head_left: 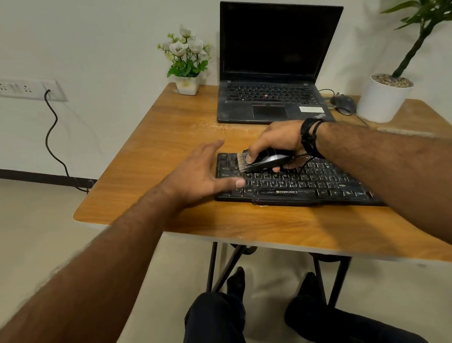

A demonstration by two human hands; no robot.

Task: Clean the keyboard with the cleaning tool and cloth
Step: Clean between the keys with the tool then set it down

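Left hand (202, 174) flat beside keyboard (305, 182); right hand (275, 140) holds brush (260, 161) on it

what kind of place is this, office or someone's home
Probably a small home or office work corner; the picture does not settle which. A wooden folding table against a plain wall holds an open laptop, a black keyboard being brushed, a mouse and two potted plants.

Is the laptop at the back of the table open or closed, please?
Open: the laptop has its lid raised, with its dark screen and keys showing.
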